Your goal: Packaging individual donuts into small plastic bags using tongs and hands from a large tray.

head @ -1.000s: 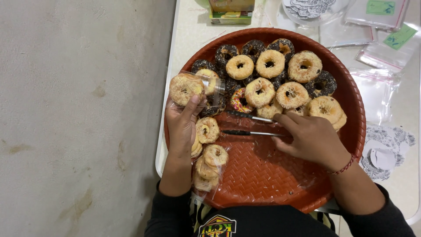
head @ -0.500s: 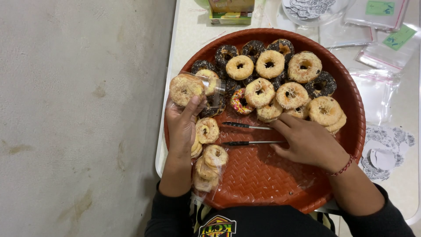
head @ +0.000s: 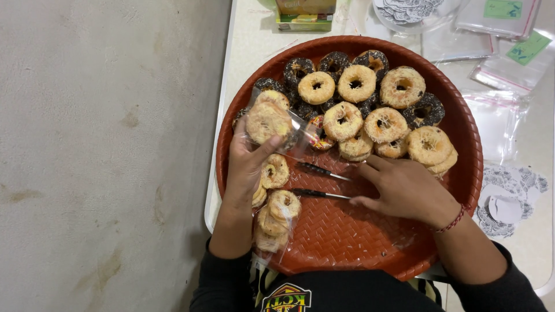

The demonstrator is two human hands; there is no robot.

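A round red woven tray (head: 358, 242) holds several doughnuts, some pale and sugared (head: 356, 82), some dark chocolate (head: 298, 68). My left hand (head: 247, 164) grips a clear plastic bag with a pale doughnut in it (head: 267, 122) at the tray's left rim. Several bagged doughnuts (head: 278, 216) lie stacked below that hand. My right hand (head: 406, 188) rests low over the tray, fingers on a pair of metal tongs (head: 321, 182) whose two arms point left, spread apart with nothing between the tips.
The tray sits on a white table (head: 248, 34). Clear plastic bags (head: 503, 69) and round paper stickers (head: 509, 202) lie to the right. A green box (head: 304, 14) stands at the back. Grey concrete floor (head: 104, 156) fills the left side.
My right hand has slid down and right with the tongs, away from the doughnut pile. The tongs' arms have spread wider. My left hand stays on the bagged doughnut.
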